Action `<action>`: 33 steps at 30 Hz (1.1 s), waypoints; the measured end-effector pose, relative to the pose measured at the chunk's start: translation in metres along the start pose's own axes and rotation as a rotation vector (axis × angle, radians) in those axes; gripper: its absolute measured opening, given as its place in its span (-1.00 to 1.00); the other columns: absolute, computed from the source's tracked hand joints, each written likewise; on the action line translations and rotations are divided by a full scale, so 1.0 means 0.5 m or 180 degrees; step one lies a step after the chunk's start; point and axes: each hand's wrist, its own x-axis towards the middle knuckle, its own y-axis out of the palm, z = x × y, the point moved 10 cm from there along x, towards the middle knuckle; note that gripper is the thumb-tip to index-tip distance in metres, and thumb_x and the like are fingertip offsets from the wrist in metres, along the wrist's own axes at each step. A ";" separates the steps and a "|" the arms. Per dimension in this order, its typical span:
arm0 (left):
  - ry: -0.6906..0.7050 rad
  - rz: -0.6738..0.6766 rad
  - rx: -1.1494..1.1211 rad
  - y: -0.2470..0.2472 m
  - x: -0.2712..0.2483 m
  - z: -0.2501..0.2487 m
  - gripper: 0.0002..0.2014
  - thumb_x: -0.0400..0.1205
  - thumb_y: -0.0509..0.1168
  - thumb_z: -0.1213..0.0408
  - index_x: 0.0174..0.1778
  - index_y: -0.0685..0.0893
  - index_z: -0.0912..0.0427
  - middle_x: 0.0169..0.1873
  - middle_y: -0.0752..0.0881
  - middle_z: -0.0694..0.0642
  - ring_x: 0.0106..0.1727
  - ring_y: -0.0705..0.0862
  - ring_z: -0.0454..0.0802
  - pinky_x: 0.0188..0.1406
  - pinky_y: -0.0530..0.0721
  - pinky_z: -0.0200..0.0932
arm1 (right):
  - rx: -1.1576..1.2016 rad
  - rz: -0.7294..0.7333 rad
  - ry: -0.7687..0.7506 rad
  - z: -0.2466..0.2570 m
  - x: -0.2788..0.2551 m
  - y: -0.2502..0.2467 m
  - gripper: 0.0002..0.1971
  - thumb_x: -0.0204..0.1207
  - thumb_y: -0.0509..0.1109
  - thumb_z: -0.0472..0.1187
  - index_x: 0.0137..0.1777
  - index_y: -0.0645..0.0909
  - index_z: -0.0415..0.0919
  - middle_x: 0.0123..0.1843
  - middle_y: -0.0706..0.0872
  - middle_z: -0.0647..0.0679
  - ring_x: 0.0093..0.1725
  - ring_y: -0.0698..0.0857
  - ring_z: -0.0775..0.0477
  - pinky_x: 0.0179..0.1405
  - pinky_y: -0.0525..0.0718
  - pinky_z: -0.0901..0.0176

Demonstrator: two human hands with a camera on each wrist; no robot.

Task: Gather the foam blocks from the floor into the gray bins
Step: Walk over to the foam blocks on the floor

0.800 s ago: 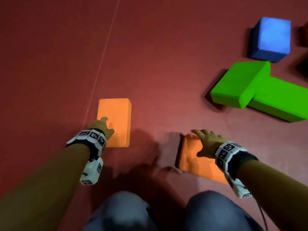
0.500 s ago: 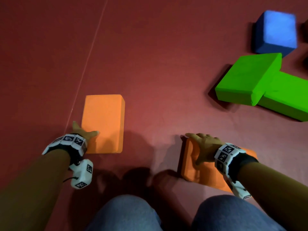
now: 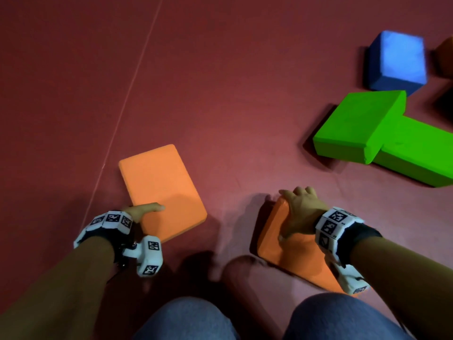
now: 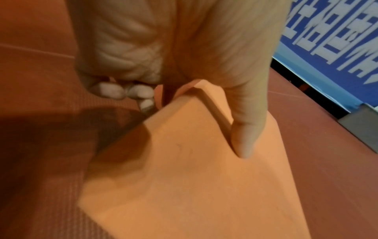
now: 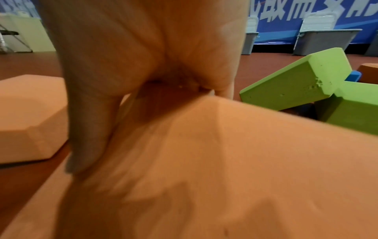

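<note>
Two flat orange foam blocks lie on the red floor in front of my knees. My left hand [image 3: 139,211] grips the near corner of the left orange block [image 3: 160,187], thumb on top and fingers curled under its edge; in the left wrist view the thumb [image 4: 247,129] presses the block [image 4: 194,186]. My right hand [image 3: 300,212] grips the far end of the right orange block [image 3: 294,261], fingers over its edge, with that end tilted up off the floor. In the right wrist view the thumb [image 5: 90,129] lies on this block [image 5: 225,177].
Two green blocks [image 3: 360,128] lie crossed at the right, a blue cube [image 3: 398,60] behind them, another orange piece [image 3: 446,55] at the frame edge. Gray bins [image 5: 325,40] stand along a blue banner wall. A thin seam line [image 3: 127,94] runs across the floor.
My left hand has closed on the left block's corner and turned the block clockwise. My right hand has tipped the right block's far end higher.
</note>
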 end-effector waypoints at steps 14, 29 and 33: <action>0.1011 -0.0515 -0.0807 -0.077 -0.243 -0.100 -0.05 0.30 0.52 0.45 0.55 0.17 0.03 0.12 0.53 0.08 0.06 0.53 0.15 0.02 0.48 0.01 | 0.1177 -0.1202 -0.0081 0.015 -0.181 -0.228 0.01 0.12 0.63 0.02 0.53 0.16 -0.10 0.38 0.41 -0.13 0.38 0.43 -0.28 0.32 0.47 -0.07; 0.2194 -0.0363 -0.0906 -0.602 -1.195 -0.530 -0.06 0.15 0.34 -0.08 0.50 0.19 -0.03 0.29 0.39 0.27 0.32 0.37 0.17 0.14 0.36 -0.08 | 0.2188 -0.1691 0.0771 0.082 -0.861 -1.027 -0.30 0.23 0.60 -0.01 0.22 0.32 -0.30 0.26 0.54 -0.32 0.22 0.58 -0.34 0.18 0.56 -0.10; 0.2373 -0.0091 -0.0658 -0.623 -1.295 -0.682 -0.02 0.09 0.35 0.12 0.47 0.08 -0.07 0.27 0.50 0.16 0.26 0.47 0.19 0.24 0.51 0.04 | 0.2504 -0.1842 0.0786 0.072 -0.912 -1.177 -0.37 0.26 0.61 -0.03 0.12 0.29 -0.24 0.18 0.61 -0.29 0.15 0.63 -0.27 -0.08 0.46 0.09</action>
